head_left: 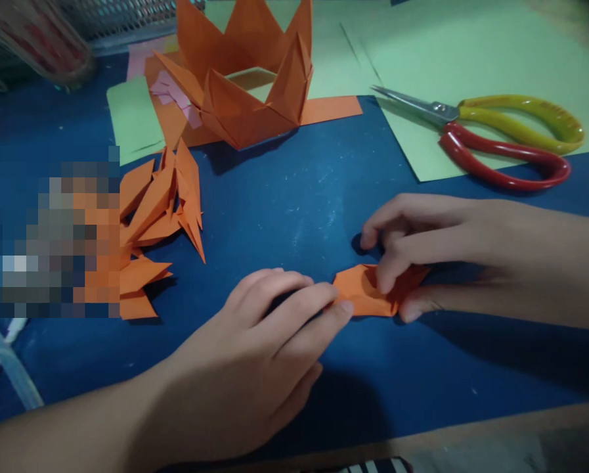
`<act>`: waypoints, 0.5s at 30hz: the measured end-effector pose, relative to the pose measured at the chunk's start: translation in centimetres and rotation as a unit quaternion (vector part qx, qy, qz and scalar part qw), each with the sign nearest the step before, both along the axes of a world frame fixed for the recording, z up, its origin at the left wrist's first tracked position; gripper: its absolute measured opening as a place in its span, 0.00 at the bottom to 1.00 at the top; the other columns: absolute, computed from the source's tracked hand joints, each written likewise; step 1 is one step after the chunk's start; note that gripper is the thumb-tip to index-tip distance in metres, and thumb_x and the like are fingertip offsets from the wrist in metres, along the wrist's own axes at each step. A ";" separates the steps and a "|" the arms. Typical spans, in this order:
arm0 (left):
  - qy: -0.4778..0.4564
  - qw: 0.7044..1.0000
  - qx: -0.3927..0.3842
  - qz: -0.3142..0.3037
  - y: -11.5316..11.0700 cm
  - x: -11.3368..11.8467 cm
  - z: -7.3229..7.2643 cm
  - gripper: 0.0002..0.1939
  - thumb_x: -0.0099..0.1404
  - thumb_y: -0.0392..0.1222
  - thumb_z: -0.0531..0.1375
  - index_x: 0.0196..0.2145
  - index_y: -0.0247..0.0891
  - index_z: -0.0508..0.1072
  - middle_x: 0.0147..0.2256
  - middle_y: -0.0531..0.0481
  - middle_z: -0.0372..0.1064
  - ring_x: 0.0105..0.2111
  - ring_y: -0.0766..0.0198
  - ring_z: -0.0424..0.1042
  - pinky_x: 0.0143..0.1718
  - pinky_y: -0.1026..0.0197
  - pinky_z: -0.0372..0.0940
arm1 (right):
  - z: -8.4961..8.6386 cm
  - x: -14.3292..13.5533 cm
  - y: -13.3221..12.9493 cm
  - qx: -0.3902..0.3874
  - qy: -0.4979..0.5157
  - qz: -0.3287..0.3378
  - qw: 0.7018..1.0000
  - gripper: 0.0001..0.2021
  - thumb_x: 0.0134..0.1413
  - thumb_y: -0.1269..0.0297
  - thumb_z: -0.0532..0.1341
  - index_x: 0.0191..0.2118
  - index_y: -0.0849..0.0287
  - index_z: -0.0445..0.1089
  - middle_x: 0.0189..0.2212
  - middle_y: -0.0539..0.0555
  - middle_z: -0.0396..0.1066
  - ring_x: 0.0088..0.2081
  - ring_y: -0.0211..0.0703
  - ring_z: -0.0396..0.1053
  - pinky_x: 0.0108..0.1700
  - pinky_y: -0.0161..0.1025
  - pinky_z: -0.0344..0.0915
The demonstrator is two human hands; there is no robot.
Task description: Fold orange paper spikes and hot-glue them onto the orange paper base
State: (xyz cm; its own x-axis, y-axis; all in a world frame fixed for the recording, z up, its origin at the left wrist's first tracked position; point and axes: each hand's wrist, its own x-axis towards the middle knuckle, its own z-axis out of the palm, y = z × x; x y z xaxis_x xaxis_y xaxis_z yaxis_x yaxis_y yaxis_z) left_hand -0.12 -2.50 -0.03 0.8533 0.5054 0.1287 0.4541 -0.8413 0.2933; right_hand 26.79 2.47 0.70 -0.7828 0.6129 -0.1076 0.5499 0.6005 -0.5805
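A small folded piece of orange paper (363, 289) lies on the blue tabletop between my two hands. My left hand (279, 348) is closed at its left end, with fingertips pressed on the paper's edge; the left thumb is partly hidden. At the other end my right hand (436, 256) has its thumb at the lower edge and a bent finger on the fold, gripping the piece. Beyond them stands an orange origami crown (259, 125) made of pointed, interlocked units. To the left lies a pile of folded orange pointed pieces (163, 203), partly covered by a blurred patch.
Scissors (446, 115) with red and yellow handles lie on light green paper (491, 52) at the back right. Pink paper scraps (173, 95) and an orange strip (333, 110) sit by the crown. A clear container (43, 39) and metal mesh (121, 20) stand back left.
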 end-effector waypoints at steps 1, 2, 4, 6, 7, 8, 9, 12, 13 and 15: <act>-0.005 1.000 0.007 -0.009 0.0 0.0 0.0 0.20 0.66 0.34 0.51 0.56 0.33 0.65 0.53 0.46 0.66 0.52 0.57 0.60 0.56 0.53 0.57 | 0.0 -0.1 0.0 -0.009 0.005 -0.001 1.000 0.07 0.57 0.54 0.58 0.34 0.47 0.71 0.47 0.49 0.62 0.40 0.38 0.69 0.35 0.36 0.70; -0.005 1.000 0.011 -0.017 0.0 0.0 -0.1 0.21 0.66 0.33 0.51 0.56 0.33 0.65 0.53 0.46 0.67 0.51 0.58 0.61 0.56 0.55 0.57 | 0.1 -0.1 -0.1 -0.017 0.009 -0.004 1.000 0.07 0.57 0.55 0.58 0.32 0.47 0.71 0.47 0.49 0.63 0.40 0.39 0.69 0.33 0.35 0.70; 0.004 0.999 0.016 -0.029 0.0 -0.1 -0.2 0.21 0.66 0.34 0.51 0.57 0.33 0.65 0.53 0.47 0.67 0.51 0.60 0.61 0.56 0.56 0.57 | 0.1 -0.2 -0.1 -0.028 0.016 -0.011 0.999 0.07 0.57 0.56 0.58 0.31 0.47 0.71 0.46 0.50 0.64 0.38 0.39 0.69 0.32 0.36 0.69; 0.019 0.999 0.015 -0.031 0.0 -0.1 -0.2 0.21 0.67 0.35 0.51 0.58 0.35 0.64 0.53 0.49 0.67 0.51 0.60 0.62 0.56 0.55 0.55 | 0.1 -0.2 -0.1 -0.036 0.014 -0.010 0.999 0.08 0.57 0.56 0.58 0.30 0.47 0.72 0.46 0.50 0.64 0.36 0.38 0.69 0.32 0.36 0.69; 0.021 0.999 0.014 -0.029 -0.1 -0.1 -0.2 0.21 0.67 0.36 0.50 0.58 0.36 0.64 0.53 0.50 0.67 0.51 0.60 0.62 0.56 0.55 0.54 | 0.2 -0.1 -0.1 -0.038 0.013 -0.004 0.999 0.07 0.57 0.56 0.58 0.31 0.47 0.72 0.46 0.50 0.63 0.36 0.38 0.69 0.31 0.35 0.69; 0.020 0.999 0.011 -0.026 -0.1 -0.1 -0.2 0.21 0.68 0.35 0.50 0.57 0.37 0.65 0.53 0.51 0.68 0.50 0.60 0.62 0.57 0.55 0.53 | 0.2 -0.1 -0.1 -0.038 0.010 -0.001 0.999 0.08 0.58 0.56 0.57 0.31 0.47 0.72 0.47 0.50 0.63 0.36 0.37 0.68 0.31 0.35 0.69; 0.015 1.000 0.008 -0.021 -0.2 0.0 -0.2 0.21 0.68 0.35 0.50 0.57 0.38 0.65 0.52 0.52 0.68 0.49 0.61 0.62 0.57 0.55 0.51 | 0.2 0.0 -0.1 -0.035 0.006 0.002 0.999 0.08 0.58 0.56 0.57 0.32 0.46 0.72 0.48 0.50 0.62 0.36 0.36 0.68 0.31 0.34 0.69; -0.005 1.000 -0.003 0.002 -0.4 0.1 -0.2 0.19 0.68 0.34 0.49 0.55 0.39 0.67 0.51 0.54 0.69 0.48 0.61 0.61 0.58 0.55 0.49 | 0.2 0.0 -0.2 -0.031 -0.011 0.006 0.999 0.08 0.59 0.55 0.57 0.34 0.46 0.72 0.49 0.50 0.61 0.36 0.35 0.67 0.31 0.33 0.69; -0.010 1.000 -0.002 0.010 -0.5 0.2 -0.3 0.19 0.68 0.34 0.48 0.55 0.40 0.67 0.50 0.54 0.70 0.48 0.61 0.61 0.58 0.54 0.49 | 0.3 0.0 -0.3 -0.033 -0.016 0.006 0.999 0.08 0.59 0.54 0.57 0.34 0.46 0.72 0.49 0.50 0.61 0.36 0.36 0.68 0.31 0.33 0.69; -0.007 1.000 0.001 0.011 -0.6 0.2 -0.3 0.19 0.68 0.34 0.48 0.55 0.39 0.67 0.50 0.53 0.70 0.48 0.61 0.61 0.58 0.54 0.49 | 0.3 -0.2 -0.4 -0.039 -0.019 0.006 0.999 0.09 0.58 0.54 0.56 0.34 0.47 0.72 0.50 0.50 0.61 0.37 0.37 0.68 0.32 0.34 0.70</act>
